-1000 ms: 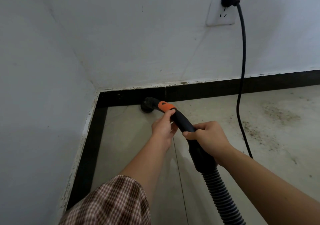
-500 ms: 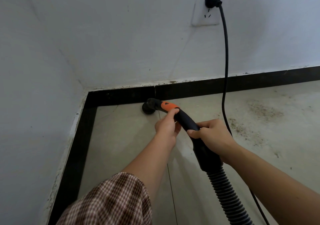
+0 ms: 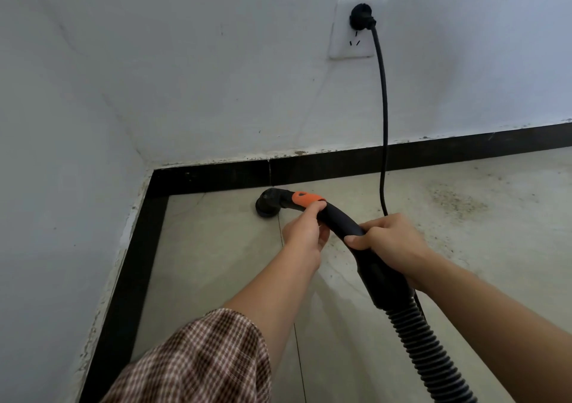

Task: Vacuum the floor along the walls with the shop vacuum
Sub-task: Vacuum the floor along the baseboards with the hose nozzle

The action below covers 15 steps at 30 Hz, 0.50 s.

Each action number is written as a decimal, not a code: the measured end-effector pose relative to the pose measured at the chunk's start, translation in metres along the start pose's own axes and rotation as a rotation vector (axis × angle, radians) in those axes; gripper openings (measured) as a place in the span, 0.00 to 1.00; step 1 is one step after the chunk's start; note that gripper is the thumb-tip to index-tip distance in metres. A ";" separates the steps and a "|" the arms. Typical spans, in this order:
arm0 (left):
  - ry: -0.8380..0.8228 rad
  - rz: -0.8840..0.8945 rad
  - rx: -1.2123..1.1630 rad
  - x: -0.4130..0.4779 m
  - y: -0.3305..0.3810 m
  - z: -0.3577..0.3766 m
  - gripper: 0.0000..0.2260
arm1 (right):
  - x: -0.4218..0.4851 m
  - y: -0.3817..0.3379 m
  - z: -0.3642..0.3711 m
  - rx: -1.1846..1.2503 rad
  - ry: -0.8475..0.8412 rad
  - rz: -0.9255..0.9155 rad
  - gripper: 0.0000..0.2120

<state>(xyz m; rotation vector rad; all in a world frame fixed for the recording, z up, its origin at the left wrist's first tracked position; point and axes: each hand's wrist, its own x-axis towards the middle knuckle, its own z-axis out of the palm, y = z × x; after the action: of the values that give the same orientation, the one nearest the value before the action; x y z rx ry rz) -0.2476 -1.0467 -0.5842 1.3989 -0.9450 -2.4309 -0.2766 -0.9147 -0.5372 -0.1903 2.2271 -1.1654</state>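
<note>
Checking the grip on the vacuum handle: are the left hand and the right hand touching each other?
Apart. The head view shows a bare stretch of the handle between the left hand and the right hand, each gripping it separately.

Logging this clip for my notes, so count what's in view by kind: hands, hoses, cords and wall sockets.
Hands: 2, the left hand and the right hand
Hoses: 1, the vacuum hose
Cords: 1, the power cord
Sockets: 1, the wall socket
Total: 5
</note>
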 end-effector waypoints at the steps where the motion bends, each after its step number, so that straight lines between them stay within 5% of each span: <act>1: -0.006 -0.004 0.005 -0.001 -0.001 0.002 0.09 | -0.001 0.001 -0.002 -0.001 0.011 -0.003 0.03; 15: -0.088 0.016 0.026 0.007 -0.011 0.024 0.10 | 0.001 0.013 -0.008 -0.009 0.179 -0.059 0.03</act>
<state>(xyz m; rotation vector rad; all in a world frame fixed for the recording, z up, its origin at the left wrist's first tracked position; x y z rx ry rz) -0.2693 -1.0307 -0.5878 1.2969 -1.0071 -2.4954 -0.2803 -0.9017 -0.5444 -0.1611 2.3967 -1.2475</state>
